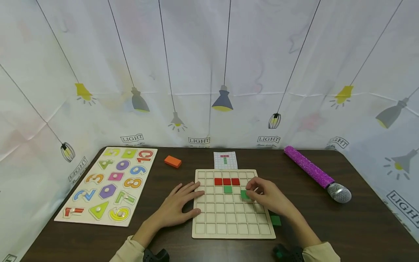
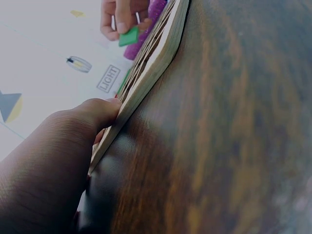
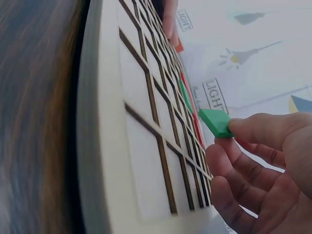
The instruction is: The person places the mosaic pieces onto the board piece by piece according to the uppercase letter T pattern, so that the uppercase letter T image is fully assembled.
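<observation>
A wooden grid board [image 1: 226, 218] lies on the table, with three red square tiles [image 1: 226, 181] side by side in one row and a green tile [image 1: 227, 189] in the cell below the middle one. My right hand [image 1: 270, 195] pinches another green tile [image 3: 214, 122] between thumb and fingers, above the board's right part. The left hand [image 1: 179, 203] rests along the board's left edge, fingers spread and fairly straight, thumb [image 2: 105, 111] touching the rim. Beside the board's lower right edge lies one more green tile [image 1: 276, 220], partly hidden by the board or arm.
Behind the board lies a pattern card [image 1: 231, 163] with a red and green T shape. A number-and-shape puzzle board [image 1: 132, 214] lies at left, an orange block [image 1: 172, 161] at the back. On the right is a purple glittery microphone [image 1: 309, 167]. A printed curtain [image 1: 209, 72] surrounds the table.
</observation>
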